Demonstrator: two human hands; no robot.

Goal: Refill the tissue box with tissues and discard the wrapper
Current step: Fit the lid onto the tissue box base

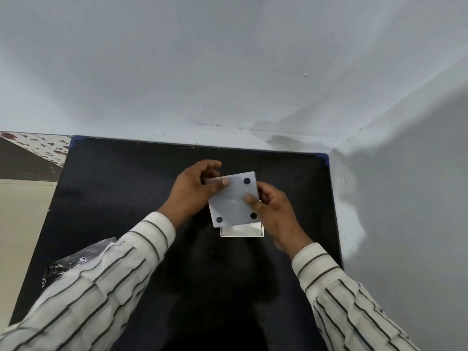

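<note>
A flat grey square panel [234,200] with round black pads at its corners is held tilted above the black table [126,188]. It looks like the tissue box's base plate. My left hand [195,191] pinches its upper left edge, thumb on top. My right hand [274,211] grips its right edge, thumb pressed on the face. Under the panel, the white rim of the tissue box [241,231] shows on the table, mostly hidden. A crinkled clear plastic wrapper [76,260] lies at the table's left edge, partly behind my left sleeve.
The black table stands in a corner, with a pale wall behind [228,84] and another to the right [405,198]. Left of the table, the floor [22,211] and a spotted tile surface [43,145] show.
</note>
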